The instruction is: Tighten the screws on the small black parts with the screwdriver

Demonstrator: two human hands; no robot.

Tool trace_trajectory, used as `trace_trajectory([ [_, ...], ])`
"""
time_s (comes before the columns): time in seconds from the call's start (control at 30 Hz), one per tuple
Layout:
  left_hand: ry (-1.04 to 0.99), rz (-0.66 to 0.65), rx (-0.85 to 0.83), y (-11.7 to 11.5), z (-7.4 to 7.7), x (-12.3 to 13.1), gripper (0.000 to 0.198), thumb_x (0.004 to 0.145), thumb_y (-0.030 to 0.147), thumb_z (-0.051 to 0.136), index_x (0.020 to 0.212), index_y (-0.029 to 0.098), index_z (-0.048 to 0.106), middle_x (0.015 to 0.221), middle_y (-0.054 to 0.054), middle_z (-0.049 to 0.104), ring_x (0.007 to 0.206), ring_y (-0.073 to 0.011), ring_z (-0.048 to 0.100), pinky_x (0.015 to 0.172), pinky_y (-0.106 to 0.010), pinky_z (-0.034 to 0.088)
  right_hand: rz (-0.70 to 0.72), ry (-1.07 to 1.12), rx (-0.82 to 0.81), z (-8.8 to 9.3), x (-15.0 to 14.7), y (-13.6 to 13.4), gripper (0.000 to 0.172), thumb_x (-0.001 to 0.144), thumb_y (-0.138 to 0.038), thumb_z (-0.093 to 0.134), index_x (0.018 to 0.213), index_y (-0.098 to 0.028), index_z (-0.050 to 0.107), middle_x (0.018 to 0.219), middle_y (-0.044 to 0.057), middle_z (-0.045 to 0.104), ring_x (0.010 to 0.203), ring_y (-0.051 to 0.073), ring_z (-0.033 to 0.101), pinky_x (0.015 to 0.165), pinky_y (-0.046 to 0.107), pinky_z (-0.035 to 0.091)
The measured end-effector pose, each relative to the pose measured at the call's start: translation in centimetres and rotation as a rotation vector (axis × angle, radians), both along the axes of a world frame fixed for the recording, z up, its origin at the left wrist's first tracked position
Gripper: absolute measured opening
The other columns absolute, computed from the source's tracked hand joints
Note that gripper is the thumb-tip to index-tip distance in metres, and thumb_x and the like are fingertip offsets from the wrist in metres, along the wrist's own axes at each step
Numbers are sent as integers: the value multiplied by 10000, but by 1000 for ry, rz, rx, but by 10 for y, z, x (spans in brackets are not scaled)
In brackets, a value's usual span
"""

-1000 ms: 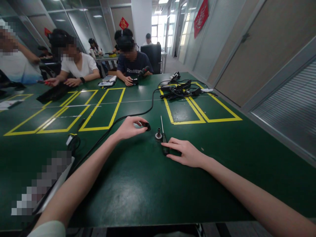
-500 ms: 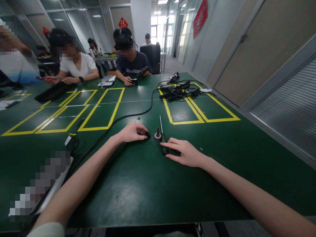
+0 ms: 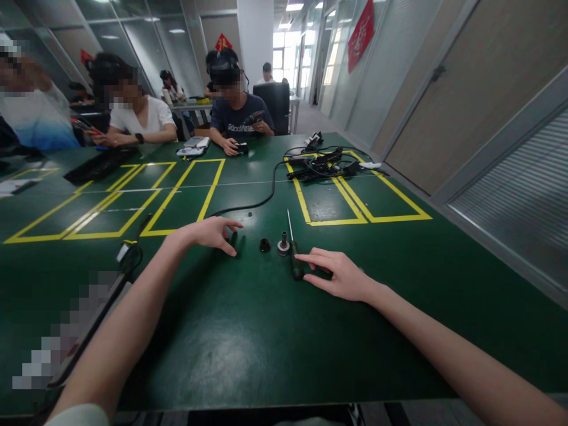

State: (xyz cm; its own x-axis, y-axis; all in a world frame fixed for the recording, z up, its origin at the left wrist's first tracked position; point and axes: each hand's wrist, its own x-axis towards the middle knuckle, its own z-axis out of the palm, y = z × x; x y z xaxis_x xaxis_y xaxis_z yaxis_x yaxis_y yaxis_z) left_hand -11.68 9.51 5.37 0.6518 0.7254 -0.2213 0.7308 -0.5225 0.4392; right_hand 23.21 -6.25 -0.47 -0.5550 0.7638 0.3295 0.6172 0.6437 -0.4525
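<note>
My left hand point(image 3: 208, 232) hovers low over the green table point(image 3: 248, 331), fingers apart, holding nothing. A small black cap point(image 3: 265, 245) lies on the table just right of it. Beside the cap stands a small round metal part point(image 3: 283, 245). A screwdriver point(image 3: 293, 248) with a dark handle lies pointing away from me. My right hand point(image 3: 339, 274) rests flat on the table, fingers stretched out, its fingertips touching the screwdriver handle.
A black cable point(image 3: 248, 204) runs across the table to a tangle of black devices and cords point(image 3: 326, 163) at the back right. Yellow tape boxes point(image 3: 177, 189) mark the surface. Other people point(image 3: 235, 112) sit at the far side. A cable bundle point(image 3: 128, 254) lies left.
My left hand set the small black cap down on the table beside the metal part, let go, and drew back to the left. My right hand has stayed on the screwdriver handle.
</note>
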Motion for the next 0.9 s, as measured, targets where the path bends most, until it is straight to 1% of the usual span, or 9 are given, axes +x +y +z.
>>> trace_trajectory([
  [0.07,80,32,53,-5,1,5,878,619,539,888,1399,209,657,1136,-110,800,935,-267,765,764,-272,545,-19,21,2,0,3,1,371,1016,-348,552,1335,-197,666,879,23,657,735,114,620,668,244,488],
  [0.13,98,-6,77,-16,1,18,933,659,579,862,1469,201,596,1267,-140,754,1051,-290,742,866,-305,540,-36,37,5,0,5,2,355,1016,-342,552,1310,-190,681,867,22,655,698,104,594,645,236,474],
  [0.23,33,-80,117,-35,-3,46,957,729,613,823,1531,186,523,1437,-159,651,1188,-309,677,1015,-368,503,-49,53,9,-1,6,3,332,1017,-346,555,1261,-182,709,861,30,662,686,102,591,637,236,469],
  [0.3,-66,-118,154,-45,-11,63,913,746,612,826,1508,194,547,1430,-151,647,1251,-319,634,1057,-387,485,-49,61,9,-2,6,3,314,1019,-350,550,1216,-183,729,864,37,668,707,110,614,647,240,477],
  [0.4,-205,-140,189,-52,-28,78,810,761,588,842,1441,217,605,1285,-132,696,1138,-297,664,975,-390,522,-44,68,7,-2,5,3,300,1022,-353,547,1169,-182,746,871,46,677,726,116,634,651,244,481],
  [0.5,-272,-134,191,-53,-39,85,687,790,526,846,1359,194,654,1161,-114,711,994,-259,681,887,-372,535,-41,72,-2,-1,5,3,292,1020,-351,554,1152,-181,753,878,48,685,724,116,639,644,243,478],
  [0.63,-314,-146,207,-57,-44,90,522,854,489,803,1262,180,697,1041,-81,709,919,-230,673,810,-330,522,-38,68,-15,-1,5,3,288,1018,-345,560,1136,-174,759,870,46,688,722,112,647,644,241,473],
  [0.77,-340,-148,257,-60,-49,95,511,893,470,771,1317,203,670,999,-58,709,896,-218,670,792,-313,513,-40,65,-30,-1,5,3,276,1015,-331,562,1119,-169,761,857,46,691,712,109,646,646,239,470],
  [0.9,-343,-139,276,-58,-53,96,389,891,473,773,1151,189,720,944,-48,705,830,-199,662,743,-290,498,-34,65,-51,0,4,3,269,1013,-328,566,1102,-168,762,856,45,690,717,111,652,656,237,482],
])
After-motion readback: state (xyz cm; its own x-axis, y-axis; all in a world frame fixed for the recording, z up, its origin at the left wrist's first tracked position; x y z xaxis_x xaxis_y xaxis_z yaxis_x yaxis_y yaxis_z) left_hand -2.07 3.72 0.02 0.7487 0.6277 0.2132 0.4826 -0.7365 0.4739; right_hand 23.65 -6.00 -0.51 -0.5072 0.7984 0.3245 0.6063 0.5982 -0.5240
